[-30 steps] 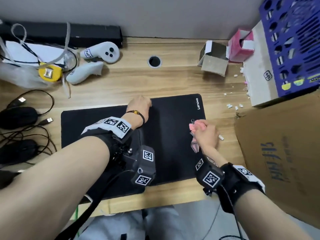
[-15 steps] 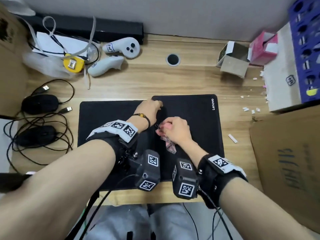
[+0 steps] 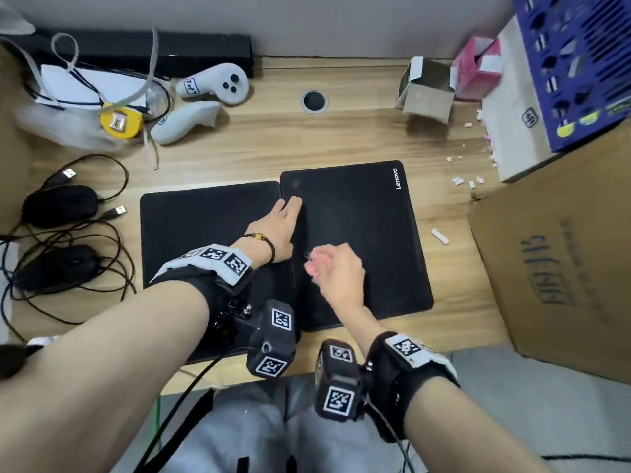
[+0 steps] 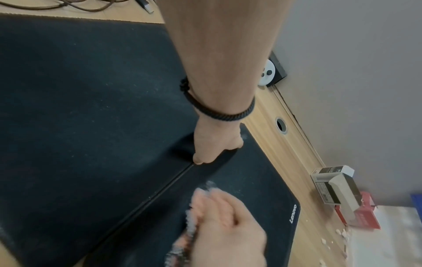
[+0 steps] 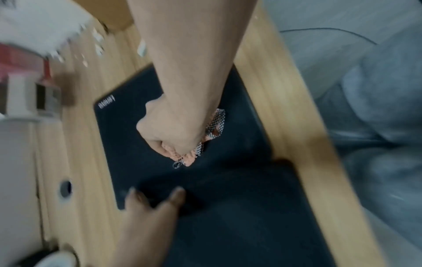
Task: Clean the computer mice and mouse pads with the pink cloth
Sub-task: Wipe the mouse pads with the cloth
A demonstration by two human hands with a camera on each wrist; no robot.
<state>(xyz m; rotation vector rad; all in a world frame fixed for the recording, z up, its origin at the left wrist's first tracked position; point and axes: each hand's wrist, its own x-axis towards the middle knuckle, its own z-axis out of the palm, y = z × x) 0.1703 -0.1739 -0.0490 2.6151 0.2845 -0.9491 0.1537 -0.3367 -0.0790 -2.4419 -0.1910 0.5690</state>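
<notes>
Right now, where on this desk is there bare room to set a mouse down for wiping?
Bare wood runs between the cable hole and the Lenovo pad's far edge. The left pad is open left of the left hand. Crowded: two black mice and cables at left, boxes and white scraps at right; the right hand wipes with the pink cloth.
</notes>
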